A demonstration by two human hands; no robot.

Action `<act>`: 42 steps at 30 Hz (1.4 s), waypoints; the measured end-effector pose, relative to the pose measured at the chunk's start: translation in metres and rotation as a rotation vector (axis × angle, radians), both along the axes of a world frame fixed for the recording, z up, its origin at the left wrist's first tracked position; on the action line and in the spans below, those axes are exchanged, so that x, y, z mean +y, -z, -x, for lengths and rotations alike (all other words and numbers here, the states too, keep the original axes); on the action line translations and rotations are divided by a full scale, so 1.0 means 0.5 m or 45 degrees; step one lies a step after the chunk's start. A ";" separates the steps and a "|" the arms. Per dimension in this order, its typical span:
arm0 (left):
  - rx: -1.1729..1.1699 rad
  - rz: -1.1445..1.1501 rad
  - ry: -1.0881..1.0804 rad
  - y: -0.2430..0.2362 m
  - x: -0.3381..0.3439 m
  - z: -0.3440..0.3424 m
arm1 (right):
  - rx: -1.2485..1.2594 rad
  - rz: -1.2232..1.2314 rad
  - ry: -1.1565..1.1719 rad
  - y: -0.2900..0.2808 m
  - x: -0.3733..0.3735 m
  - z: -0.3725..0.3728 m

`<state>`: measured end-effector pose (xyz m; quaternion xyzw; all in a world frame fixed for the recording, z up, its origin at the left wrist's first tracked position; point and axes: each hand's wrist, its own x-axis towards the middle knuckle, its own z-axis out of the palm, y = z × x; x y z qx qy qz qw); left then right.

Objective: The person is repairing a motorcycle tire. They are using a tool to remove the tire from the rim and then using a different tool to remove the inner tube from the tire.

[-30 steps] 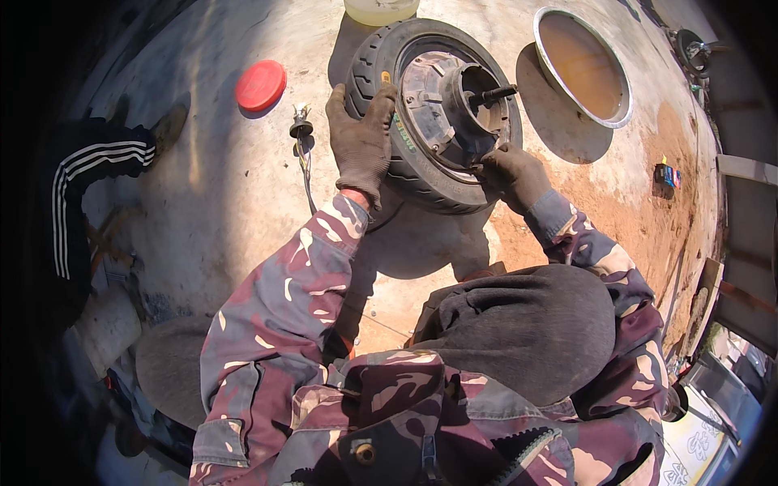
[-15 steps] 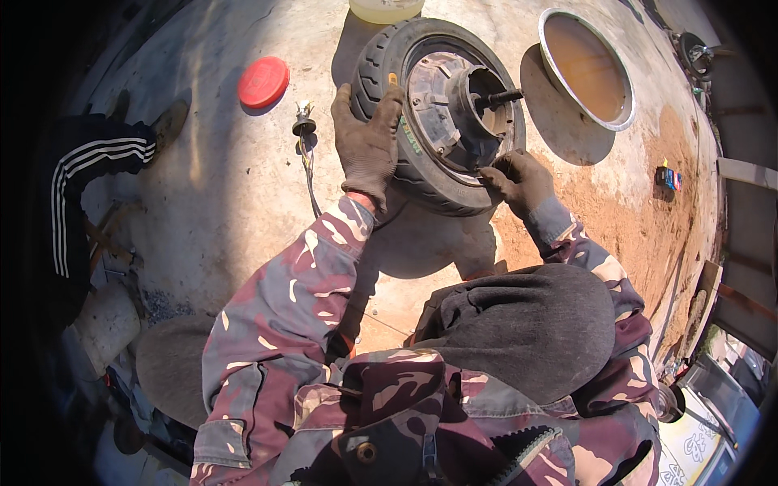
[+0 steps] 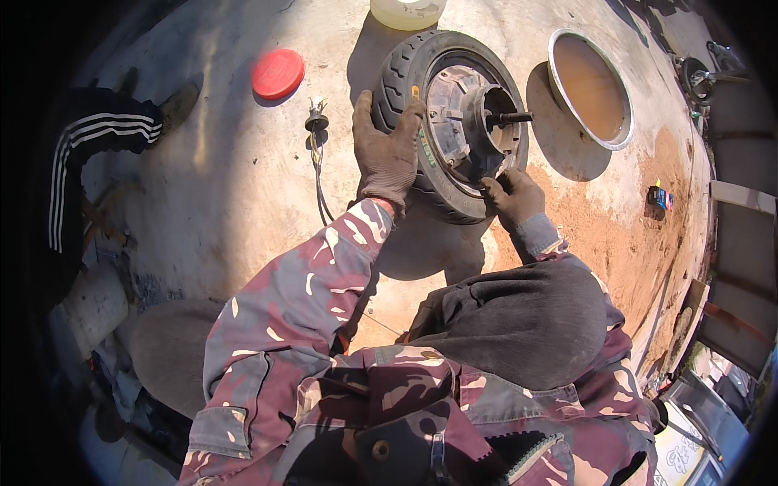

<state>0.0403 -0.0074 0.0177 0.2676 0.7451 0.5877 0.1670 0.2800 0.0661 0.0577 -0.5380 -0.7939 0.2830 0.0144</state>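
A small black-tyred wheel (image 3: 450, 174) stands tilted on the ground ahead of me. Its grey metal hub (image 3: 450, 105) and a dark axle (image 3: 509, 118) face up and to the right. My left hand (image 3: 387, 154), in a brown work glove, grips the tyre's near left side, thumb on the sidewall and the other fingers over the tread. At the lower right of the rim, my gloved right hand (image 3: 514, 197) pinches with thumb and forefinger; anything between those fingertips is hidden. A black round fitting with wires (image 3: 317, 121) lies left of the wheel.
Round about are a red lid (image 3: 278, 74), a pale yellowish tub (image 3: 407, 11) behind the wheel, and a metal basin of brown water (image 3: 590, 89) at right. A small blue-and-red packet (image 3: 660, 198) lies farther right. Another person's leg (image 3: 105, 138) is at left.
The whole view has turned slightly, so the wheel and basin sit lower in the picture. Both hands keep their places on the wheel.
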 end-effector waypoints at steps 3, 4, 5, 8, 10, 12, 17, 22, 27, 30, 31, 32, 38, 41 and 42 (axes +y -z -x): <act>0.355 0.125 0.069 -0.003 -0.002 0.008 | -0.042 -0.052 -0.031 -0.008 -0.002 0.002; 0.412 0.141 0.079 0.002 -0.001 0.012 | -0.025 -0.059 -0.034 -0.010 -0.003 0.001; 0.447 0.208 0.093 0.009 0.000 0.016 | -0.009 -0.065 -0.037 -0.010 -0.005 -0.001; 0.341 0.080 0.111 0.033 0.004 0.025 | 0.008 -0.064 -0.026 -0.008 -0.011 -0.009; 0.210 0.050 0.109 0.045 0.004 0.028 | 0.039 -0.085 -0.043 -0.003 -0.011 -0.013; 0.360 0.112 0.133 0.049 0.000 0.031 | 0.035 -0.125 -0.046 0.002 -0.010 -0.014; 0.939 0.332 0.246 0.035 -0.014 0.038 | 0.041 -0.114 -0.062 -0.001 -0.006 -0.009; 0.355 0.073 0.148 0.028 0.000 0.028 | -0.005 -0.125 -0.068 -0.008 -0.007 -0.003; -0.209 -0.149 0.124 0.002 0.017 0.018 | -0.008 -0.090 0.000 0.001 -0.005 -0.009; -0.192 -0.008 -0.004 -0.037 0.016 0.020 | 0.087 -0.048 0.017 0.011 -0.001 -0.007; -0.174 0.085 -0.046 -0.050 0.014 0.015 | 0.115 -0.073 0.027 0.015 -0.002 -0.005; -0.272 0.126 -0.054 -0.063 0.015 0.017 | 0.189 -0.071 0.027 0.019 -0.002 -0.003; -0.299 0.170 0.010 -0.101 0.003 0.020 | 0.248 -0.074 0.009 0.024 -0.006 -0.014; -0.285 0.168 0.006 -0.100 0.004 0.020 | 0.289 -0.068 -0.026 0.022 -0.007 -0.022; -0.274 0.146 0.000 -0.098 0.005 0.020 | 0.300 -0.072 -0.027 0.023 -0.008 -0.023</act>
